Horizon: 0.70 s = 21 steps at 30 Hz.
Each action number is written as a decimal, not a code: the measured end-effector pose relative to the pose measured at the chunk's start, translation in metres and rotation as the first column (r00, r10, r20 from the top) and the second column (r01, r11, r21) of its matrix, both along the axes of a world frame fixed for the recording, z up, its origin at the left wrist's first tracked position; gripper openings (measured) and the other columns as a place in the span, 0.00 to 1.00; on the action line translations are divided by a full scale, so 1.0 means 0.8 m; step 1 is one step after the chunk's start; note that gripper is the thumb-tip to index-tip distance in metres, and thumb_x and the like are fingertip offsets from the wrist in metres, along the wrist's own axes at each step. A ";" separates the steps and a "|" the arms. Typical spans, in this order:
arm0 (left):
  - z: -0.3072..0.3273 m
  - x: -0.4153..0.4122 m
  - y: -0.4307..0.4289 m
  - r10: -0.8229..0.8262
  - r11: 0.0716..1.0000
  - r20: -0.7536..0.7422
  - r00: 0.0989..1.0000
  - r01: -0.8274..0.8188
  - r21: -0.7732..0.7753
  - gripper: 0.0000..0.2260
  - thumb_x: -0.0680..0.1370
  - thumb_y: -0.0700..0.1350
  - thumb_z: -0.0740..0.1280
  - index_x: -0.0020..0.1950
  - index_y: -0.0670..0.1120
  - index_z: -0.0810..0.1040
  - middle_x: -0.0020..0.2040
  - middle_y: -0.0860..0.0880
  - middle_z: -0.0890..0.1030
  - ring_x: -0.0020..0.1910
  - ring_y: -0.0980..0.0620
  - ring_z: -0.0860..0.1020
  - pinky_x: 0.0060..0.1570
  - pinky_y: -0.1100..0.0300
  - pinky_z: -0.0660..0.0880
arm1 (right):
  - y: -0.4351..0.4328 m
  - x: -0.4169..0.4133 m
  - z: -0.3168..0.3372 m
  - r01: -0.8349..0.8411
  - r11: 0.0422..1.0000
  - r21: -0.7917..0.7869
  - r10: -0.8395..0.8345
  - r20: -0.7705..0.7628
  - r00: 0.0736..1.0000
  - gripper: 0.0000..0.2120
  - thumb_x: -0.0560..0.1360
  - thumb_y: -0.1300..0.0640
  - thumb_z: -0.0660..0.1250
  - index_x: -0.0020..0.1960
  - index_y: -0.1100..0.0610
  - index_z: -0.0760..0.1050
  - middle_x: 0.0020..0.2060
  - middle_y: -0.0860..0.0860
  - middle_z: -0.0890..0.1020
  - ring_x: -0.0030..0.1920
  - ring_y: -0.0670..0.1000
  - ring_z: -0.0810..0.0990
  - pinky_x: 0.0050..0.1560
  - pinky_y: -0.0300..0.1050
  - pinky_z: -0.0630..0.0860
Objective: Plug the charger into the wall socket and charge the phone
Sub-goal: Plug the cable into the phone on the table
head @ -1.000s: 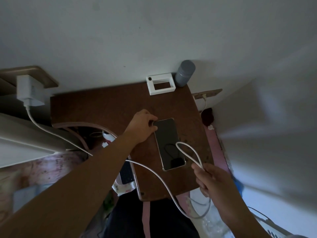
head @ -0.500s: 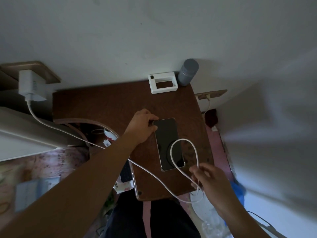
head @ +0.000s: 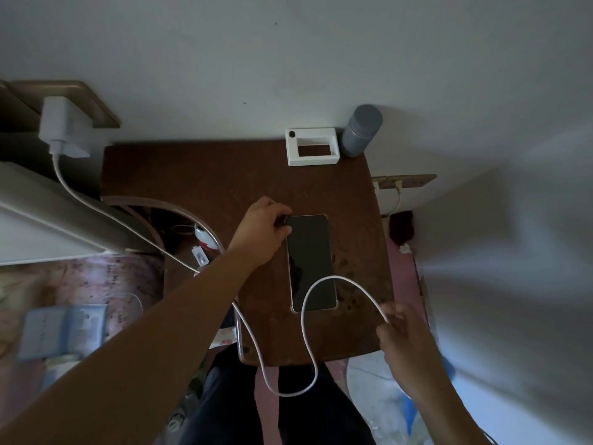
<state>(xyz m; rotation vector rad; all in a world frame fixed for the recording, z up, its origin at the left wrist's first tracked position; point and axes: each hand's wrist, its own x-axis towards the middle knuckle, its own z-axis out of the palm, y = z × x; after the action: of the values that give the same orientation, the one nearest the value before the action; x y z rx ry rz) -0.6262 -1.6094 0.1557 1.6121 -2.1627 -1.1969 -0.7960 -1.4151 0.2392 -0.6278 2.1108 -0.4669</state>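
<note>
Head view: a dark wooden table (head: pixel 199 175) fills the middle of the frame, set against a pale wall. The phone (head: pixel 310 263) lies flat on it, screen up and dark, a little right of centre. The left hand (head: pixel 261 231) reaches in from the lower left, its fingers curled at the phone's upper left corner; the grip touches that corner, but whether it pinches the phone or only steadies it cannot be told.

In the upper left of the frame the white charger (head: pixel 62 128) sits plugged into the wall socket (head: pixel 93 104), a brownish plate. The white cable (head: pixel 106 213) runs from the charger down and right, passes under the left forearm, hangs in a loop below the table's near edge, then rises in an arc over the phone's lower end and goes to the right hand (head: pixel 406 340) at the lower right. That hand's grip is pinched on the cable; the plug end is hidden.

At the table's far edge stand a white rectangular frame (head: pixel 312 146) and, just beside it on the right, a grey cylinder (head: pixel 362 130).
</note>
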 end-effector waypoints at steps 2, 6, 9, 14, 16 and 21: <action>-0.001 0.001 0.006 0.027 1.000 -0.009 1.000 -0.027 0.008 0.18 0.75 0.43 0.68 0.66 0.48 0.75 0.61 0.48 0.74 0.60 0.50 0.74 0.63 0.54 0.73 | 0.005 0.002 0.005 0.161 0.985 -0.058 -0.156 0.070 0.985 0.11 0.72 0.68 0.61 0.47 0.52 0.73 0.28 0.52 0.70 0.27 0.50 0.67 0.30 0.43 0.63; -0.002 0.004 0.014 0.019 0.998 -0.036 0.999 -0.017 0.052 0.22 0.75 0.42 0.68 0.69 0.48 0.72 0.63 0.49 0.73 0.61 0.50 0.74 0.64 0.52 0.73 | 0.010 0.013 0.035 0.261 0.941 -0.213 -0.225 0.181 0.958 0.07 0.73 0.70 0.62 0.40 0.62 0.74 0.23 0.56 0.72 0.22 0.49 0.66 0.23 0.41 0.65; 0.000 0.007 0.015 0.009 0.999 -0.041 0.999 -0.007 0.049 0.23 0.75 0.42 0.69 0.70 0.47 0.70 0.64 0.48 0.72 0.62 0.50 0.73 0.65 0.55 0.72 | 0.018 0.020 0.054 0.316 0.910 -0.269 -0.223 0.324 0.919 0.10 0.74 0.74 0.60 0.46 0.64 0.79 0.36 0.62 0.82 0.28 0.56 0.70 0.27 0.45 0.66; 0.000 0.010 0.014 -0.033 0.997 -0.087 0.996 0.039 0.069 0.25 0.75 0.40 0.69 0.71 0.46 0.69 0.65 0.46 0.71 0.63 0.49 0.73 0.65 0.58 0.71 | 0.032 0.023 0.086 0.128 0.962 -0.241 0.003 0.479 0.878 0.26 0.73 0.78 0.57 0.58 0.54 0.80 0.42 0.62 0.84 0.31 0.58 0.77 0.29 0.41 0.72; -0.001 0.011 0.012 -0.045 0.997 -0.100 0.994 0.051 0.065 0.25 0.74 0.40 0.69 0.71 0.45 0.69 0.64 0.46 0.71 0.62 0.49 0.73 0.64 0.58 0.71 | 0.030 0.024 0.097 0.180 0.952 -0.249 -0.031 0.504 0.863 0.22 0.73 0.79 0.56 0.55 0.59 0.78 0.42 0.60 0.85 0.32 0.58 0.81 0.28 0.40 0.75; -0.006 0.013 0.008 -0.074 0.995 -0.071 0.995 0.079 0.058 0.25 0.74 0.42 0.69 0.71 0.47 0.70 0.64 0.47 0.71 0.63 0.48 0.73 0.65 0.51 0.72 | 0.022 0.017 0.119 0.204 0.949 -0.238 -0.077 0.455 0.887 0.12 0.76 0.72 0.58 0.52 0.63 0.78 0.46 0.56 0.86 0.33 0.58 0.84 0.23 0.39 0.74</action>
<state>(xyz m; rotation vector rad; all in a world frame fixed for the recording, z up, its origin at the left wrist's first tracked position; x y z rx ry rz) -0.6158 -1.6033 0.1510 1.5003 -2.1835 -1.3326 -0.7828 -1.3977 0.3344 -0.4688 1.6720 -0.9155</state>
